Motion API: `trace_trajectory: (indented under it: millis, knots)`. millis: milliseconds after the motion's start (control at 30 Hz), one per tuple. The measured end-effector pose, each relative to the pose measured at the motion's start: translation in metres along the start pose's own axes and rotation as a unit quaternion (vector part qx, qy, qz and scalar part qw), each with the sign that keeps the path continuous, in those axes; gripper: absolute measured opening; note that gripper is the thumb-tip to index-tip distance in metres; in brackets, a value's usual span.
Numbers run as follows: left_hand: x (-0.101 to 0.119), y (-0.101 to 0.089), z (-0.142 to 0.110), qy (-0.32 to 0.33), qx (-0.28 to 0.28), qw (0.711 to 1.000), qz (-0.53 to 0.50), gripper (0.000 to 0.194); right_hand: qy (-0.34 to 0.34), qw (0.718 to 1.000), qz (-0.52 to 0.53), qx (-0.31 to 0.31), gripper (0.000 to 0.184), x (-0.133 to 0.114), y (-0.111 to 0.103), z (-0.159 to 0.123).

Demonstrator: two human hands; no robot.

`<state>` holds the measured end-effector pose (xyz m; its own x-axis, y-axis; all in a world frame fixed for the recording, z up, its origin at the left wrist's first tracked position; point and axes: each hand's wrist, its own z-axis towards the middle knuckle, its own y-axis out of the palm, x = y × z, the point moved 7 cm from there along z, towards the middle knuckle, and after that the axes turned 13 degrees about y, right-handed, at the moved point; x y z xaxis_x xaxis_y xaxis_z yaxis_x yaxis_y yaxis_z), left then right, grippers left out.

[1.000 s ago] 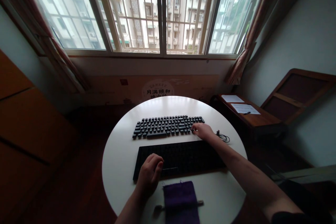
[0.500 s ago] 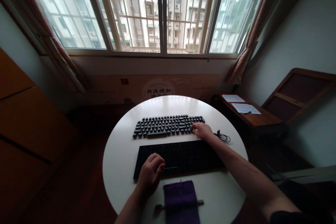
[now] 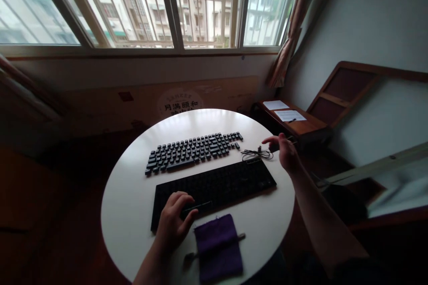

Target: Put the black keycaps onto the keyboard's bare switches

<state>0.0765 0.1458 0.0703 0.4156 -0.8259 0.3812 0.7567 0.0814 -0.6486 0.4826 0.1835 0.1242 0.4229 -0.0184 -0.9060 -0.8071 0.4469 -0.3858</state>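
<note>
The left hand (image 3: pixel 172 218) is at the left part of the black keyboard (image 3: pixel 220 182), with its thumb and first finger spread apart, and it does not look closed on anything. I can't tell how hard it presses, if it presses at all. A light, flat touch there should be best, so the board does not slide on the white surface (image 3: pixel 130 213). The right hand (image 3: pixel 289 153) is up near the right edge, with one finger poking out to the left. A thin bit shows behind that hand, but I can't tell if its fingers grip it. The small key caps (image 3: pixel 192 150) sit in rows past the left fingers, and to the left of the right fingertips. They look loose, so it would be wise to lift the right fingers high over them and come down slowly, because one bump could mix up the rows. The thin cable (image 3: pixel 267 155) lies just on the near side of the right fingertips and could snag, so go over it, not through it. The purple cloth (image 3: pixel 219 249) is close to the left thumb, on the near side of the board, so that wrist should move gently too.
</note>
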Motion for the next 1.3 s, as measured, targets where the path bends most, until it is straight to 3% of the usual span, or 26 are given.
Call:
trace_trajectory:
  millis: [67, 133, 300, 533, 800, 967, 1300]
  knots:
    - [0.000, -0.001, 0.001, 0.018, 0.003, 1.000, 0.025, 0.024, 0.031, 0.999, 0.042, 0.001, 0.082, 0.011, -0.020, -0.019]
    - [-0.001, -0.002, 0.001, 0.030, 0.001, 0.998, 0.056, 0.022, 0.062, 0.995, 0.072, -0.032, 0.075, 0.022, -0.023, -0.036]
    - [-0.009, 0.002, -0.001, 0.042, -0.024, 0.992, 0.117, 0.019, 0.111, 0.982, 0.101, -0.115, 0.057, 0.046, 0.001, -0.067]
    - [-0.017, 0.021, -0.004, 0.043, -0.085, 0.983, 0.157, 0.032, 0.108, 0.986, 0.058, -0.112, 0.042, 0.069, 0.028, -0.072]
    - [-0.022, 0.028, -0.007, 0.043, -0.124, 0.978, 0.159, 0.033, 0.083, 0.993, -0.027, -0.086, 0.037, 0.064, 0.034, -0.066]
    - [-0.019, 0.030, -0.005, 0.042, -0.137, 0.976, 0.166, 0.030, 0.056, 0.990, -0.075, -0.103, 0.038, 0.053, 0.035, -0.066]
    - [-0.022, 0.031, -0.006, 0.015, -0.147, 0.975, 0.163, 0.028, -0.005, 0.985, -0.140, -0.101, 0.032, 0.057, 0.042, -0.084]
